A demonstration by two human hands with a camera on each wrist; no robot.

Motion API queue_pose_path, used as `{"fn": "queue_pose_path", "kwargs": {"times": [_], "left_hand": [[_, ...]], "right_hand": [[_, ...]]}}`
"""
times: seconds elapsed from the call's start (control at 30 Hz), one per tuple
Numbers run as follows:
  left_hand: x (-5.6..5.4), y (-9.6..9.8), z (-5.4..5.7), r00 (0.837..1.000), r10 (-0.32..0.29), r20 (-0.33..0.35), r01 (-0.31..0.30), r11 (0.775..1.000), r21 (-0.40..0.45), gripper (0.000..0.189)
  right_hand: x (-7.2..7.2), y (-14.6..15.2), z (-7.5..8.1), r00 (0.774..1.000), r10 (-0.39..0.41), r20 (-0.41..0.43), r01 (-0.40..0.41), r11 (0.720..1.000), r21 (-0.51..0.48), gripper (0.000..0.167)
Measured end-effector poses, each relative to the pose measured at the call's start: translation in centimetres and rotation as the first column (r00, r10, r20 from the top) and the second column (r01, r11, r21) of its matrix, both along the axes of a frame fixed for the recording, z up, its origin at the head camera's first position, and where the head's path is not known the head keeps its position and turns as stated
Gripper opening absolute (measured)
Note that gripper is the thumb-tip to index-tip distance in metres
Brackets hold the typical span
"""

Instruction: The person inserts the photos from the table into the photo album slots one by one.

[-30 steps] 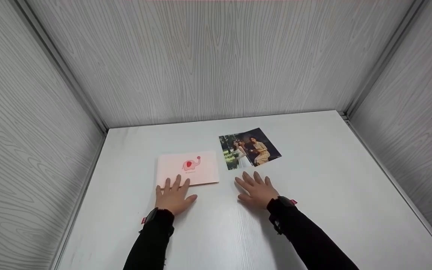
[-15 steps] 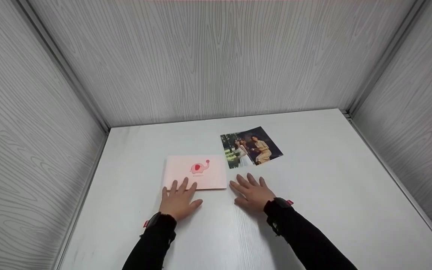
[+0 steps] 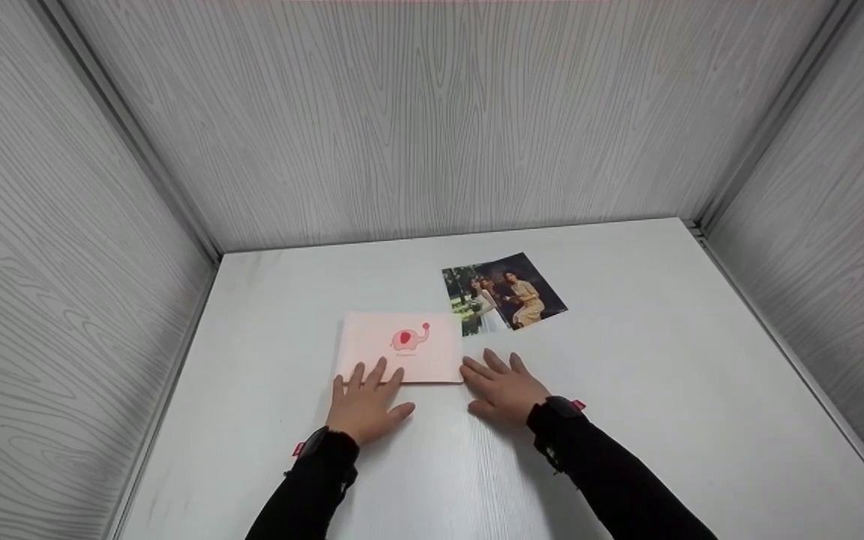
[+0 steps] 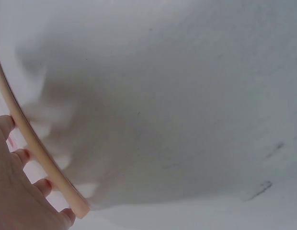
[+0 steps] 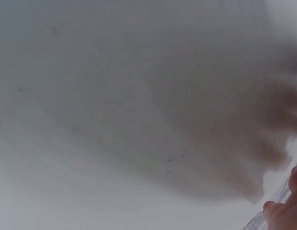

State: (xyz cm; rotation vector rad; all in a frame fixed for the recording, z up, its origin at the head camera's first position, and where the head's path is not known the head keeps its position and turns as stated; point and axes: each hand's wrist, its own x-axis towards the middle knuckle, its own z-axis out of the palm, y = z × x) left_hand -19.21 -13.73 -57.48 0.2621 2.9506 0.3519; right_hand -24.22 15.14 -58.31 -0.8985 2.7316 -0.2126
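Pink book (image 3: 409,358) ahead of the left hand (image 3: 366,412), its spread fingers touching the near edge, right hand (image 3: 505,394) spread by the book's near right corner, photos (image 3: 529,300) beyond it.

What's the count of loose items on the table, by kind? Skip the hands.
Pink booklet with elephant cover: 1
Photos: 2 (one leafy green, one dark)
Total: 3
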Motion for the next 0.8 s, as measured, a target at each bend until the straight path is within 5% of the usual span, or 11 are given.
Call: {"fn": "queue_pose_path", "kwargs": {"times": [0.27,0.8], "left_hand": [[0.3,0.4,0.1,0.999,-0.021,-0.033,0.02,1.0,-0.012,0.071],[0.7,1.3,-0.3,0.998,-0.054,-0.025,0.054,0.999,0.001,0.071]], "right_hand": [[-0.2,0.8,-0.6,0.991,0.102,-0.082,-0.103,0.995,-0.006,0.071],[-0.4,0.7,0.1,0.98,0.168,-0.111,-0.17,0.985,-0.011,0.064]]}}
